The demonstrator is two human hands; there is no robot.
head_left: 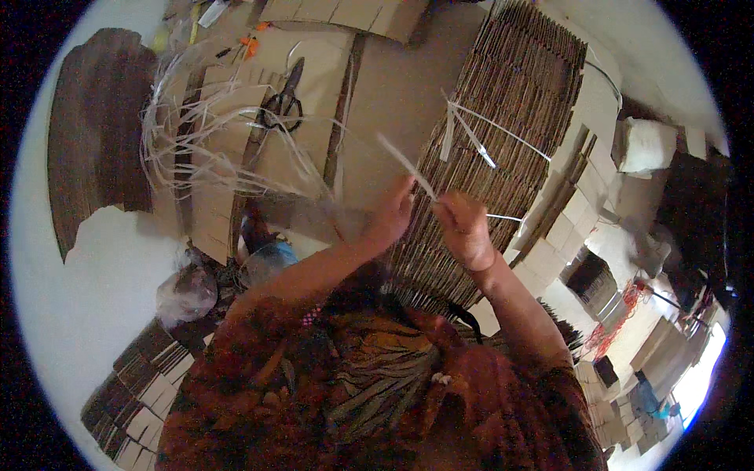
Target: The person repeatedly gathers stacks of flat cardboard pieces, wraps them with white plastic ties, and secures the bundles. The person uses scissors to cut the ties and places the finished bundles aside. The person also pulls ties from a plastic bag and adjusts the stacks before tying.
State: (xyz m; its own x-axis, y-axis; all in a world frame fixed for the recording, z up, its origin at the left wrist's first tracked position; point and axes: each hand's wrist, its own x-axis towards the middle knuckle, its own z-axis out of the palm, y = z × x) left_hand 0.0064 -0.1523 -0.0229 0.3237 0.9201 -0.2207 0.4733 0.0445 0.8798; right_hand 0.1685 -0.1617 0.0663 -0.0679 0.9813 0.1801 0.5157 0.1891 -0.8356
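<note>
A tall row of folded brown cardboard sheets [503, 102] lies packed on edge in front of me. White plastic strap [402, 161] rises in a loose end over its left side. My right hand [465, 228] is closed in a fist around this strap, above the cardboard. Just to its left, my left hand [391, 213] has its fingers pressed together at the strap, their tips partly hidden. Another length of white strap [509, 217] runs from beneath my right hand to the bundle's right edge. Farther up, a knotted white strap [449, 106] with two loose tails crosses the bundle.
Black-handled scissors [281, 110] lie on flat cardboard at the upper left, beside a tangle of clear-white strapping [181, 149]. A dark brown cardboard stack [98, 133] stands far left. Crumpled clear plastic [187, 294] lies by my left forearm. Folded cartons [577, 212] line the right.
</note>
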